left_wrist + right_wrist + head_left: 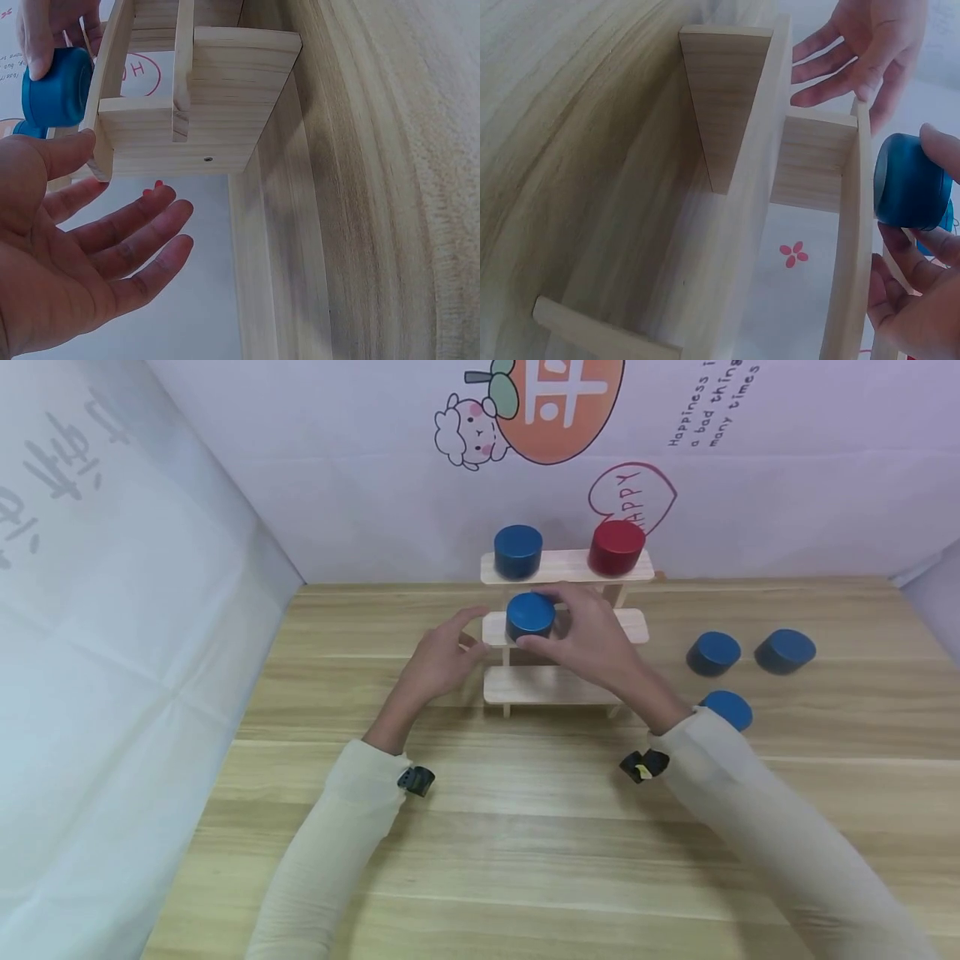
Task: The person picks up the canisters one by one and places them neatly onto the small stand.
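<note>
My right hand [588, 631] pinches a blue round tin [530, 614] between thumb and fingers at the left part of the middle tier of a three-tier wooden stand [551, 685]. The right wrist view shows this tin [911, 181] right at the plank; whether it bears fully on it I cannot tell. My left hand [442, 656] holds the left end of that middle plank, thumb in front and forefinger behind. Its other fingers [142, 251] stretch out loosely below. On the top tier stand another blue tin [517, 553] at left and a red tin [617, 548] at right.
Three more blue tins stand on the table right of the stand: one nearer [714, 653], one farther right [784, 652], one partly behind my right sleeve [727, 710]. A printed white cloth [375, 485] hangs behind the table, another [135, 652] at left.
</note>
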Available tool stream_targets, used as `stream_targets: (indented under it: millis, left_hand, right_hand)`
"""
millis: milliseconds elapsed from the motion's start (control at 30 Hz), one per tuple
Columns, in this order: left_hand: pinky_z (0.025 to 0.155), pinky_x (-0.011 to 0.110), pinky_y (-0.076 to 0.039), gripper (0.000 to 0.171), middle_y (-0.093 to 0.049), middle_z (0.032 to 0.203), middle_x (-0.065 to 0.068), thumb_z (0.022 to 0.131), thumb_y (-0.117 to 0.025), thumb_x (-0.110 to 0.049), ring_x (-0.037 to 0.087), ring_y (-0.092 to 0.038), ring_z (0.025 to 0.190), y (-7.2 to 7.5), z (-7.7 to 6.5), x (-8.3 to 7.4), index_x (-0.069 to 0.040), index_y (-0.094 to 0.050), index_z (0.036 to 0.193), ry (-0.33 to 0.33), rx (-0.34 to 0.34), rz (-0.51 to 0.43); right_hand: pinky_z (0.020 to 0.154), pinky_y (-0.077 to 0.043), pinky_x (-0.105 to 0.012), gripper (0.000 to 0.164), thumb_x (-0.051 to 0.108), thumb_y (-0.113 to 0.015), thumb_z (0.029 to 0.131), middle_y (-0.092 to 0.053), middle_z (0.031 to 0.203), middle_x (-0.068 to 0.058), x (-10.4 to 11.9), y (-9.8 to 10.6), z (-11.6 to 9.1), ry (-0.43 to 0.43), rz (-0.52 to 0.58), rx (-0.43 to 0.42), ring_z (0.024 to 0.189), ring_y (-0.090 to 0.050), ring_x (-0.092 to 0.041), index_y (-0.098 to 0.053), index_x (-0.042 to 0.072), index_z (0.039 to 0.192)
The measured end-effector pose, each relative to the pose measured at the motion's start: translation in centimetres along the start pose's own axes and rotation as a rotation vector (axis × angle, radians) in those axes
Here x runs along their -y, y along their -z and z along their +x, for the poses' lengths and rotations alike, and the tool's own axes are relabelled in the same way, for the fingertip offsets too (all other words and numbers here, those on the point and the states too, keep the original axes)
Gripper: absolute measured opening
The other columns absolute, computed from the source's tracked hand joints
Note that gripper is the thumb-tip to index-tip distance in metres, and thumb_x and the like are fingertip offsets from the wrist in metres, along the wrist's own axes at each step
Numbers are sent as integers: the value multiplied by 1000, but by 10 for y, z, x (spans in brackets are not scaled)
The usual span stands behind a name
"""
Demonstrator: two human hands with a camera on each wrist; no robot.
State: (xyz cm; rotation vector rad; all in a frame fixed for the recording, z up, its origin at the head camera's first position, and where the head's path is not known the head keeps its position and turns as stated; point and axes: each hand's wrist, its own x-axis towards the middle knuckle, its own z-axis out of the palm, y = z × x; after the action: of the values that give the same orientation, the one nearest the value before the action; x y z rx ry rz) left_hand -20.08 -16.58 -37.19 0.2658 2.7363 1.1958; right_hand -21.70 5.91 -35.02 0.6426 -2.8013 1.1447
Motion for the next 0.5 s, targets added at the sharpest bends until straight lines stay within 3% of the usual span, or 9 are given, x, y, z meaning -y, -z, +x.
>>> stream_targets:
  millis: [500]
  left_hand:
    - [75,40,-54,54,-67,121,15,100,-60,-22,27,-67,102,4,-1,-2,-20,-43,152,-8,1,22]
  right_hand:
    - [103,-41,-50,72,37,-84,81,-57,135,-10,0,-11,5,-24,-7,-14,126,-49,-30,-54,7,140]
